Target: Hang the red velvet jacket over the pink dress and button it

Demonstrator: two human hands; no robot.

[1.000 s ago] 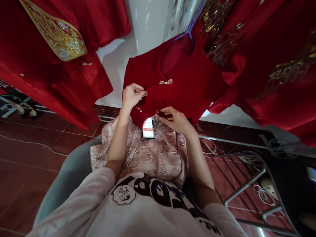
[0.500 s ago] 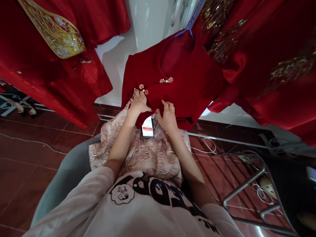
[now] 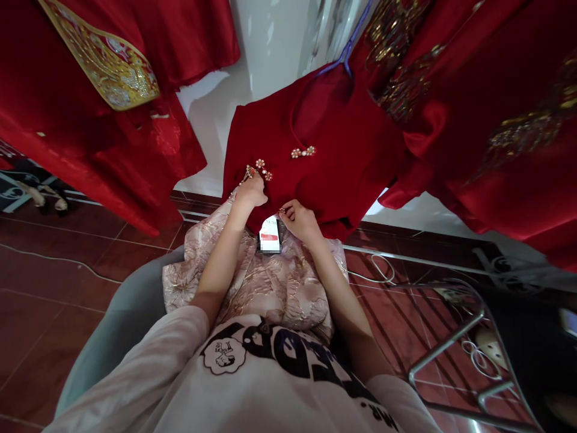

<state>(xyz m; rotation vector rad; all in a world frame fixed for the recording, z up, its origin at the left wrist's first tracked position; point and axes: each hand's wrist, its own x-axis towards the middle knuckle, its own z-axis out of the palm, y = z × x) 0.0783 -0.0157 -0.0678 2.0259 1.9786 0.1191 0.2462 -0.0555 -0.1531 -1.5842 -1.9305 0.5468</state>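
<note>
A dark red dress (image 3: 333, 162) hangs from a blue hanger in front of me, with pearl clasps (image 3: 303, 151) across its chest. My left hand (image 3: 250, 191) is curled on the dress's lower left edge, just under a second pearl clasp (image 3: 261, 168). My right hand (image 3: 301, 220) pinches the dress's lower hem at a small bead fastening. A white tag (image 3: 269, 234) hangs between my hands. A pink and gold brocade garment (image 3: 270, 282) lies over my lap beneath both forearms.
More red garments hang at left (image 3: 90, 120) and at right (image 3: 487, 108), one with a gold embroidered panel (image 3: 108, 66). A grey chair (image 3: 117, 331) holds me. A metal frame (image 3: 455, 337) and white cables lie on the red tiled floor at right.
Both hands have dropped from the dress's middle to its lower edge and drawn closer together. The left hand let go of the pearl clasp, which now shows above it.
</note>
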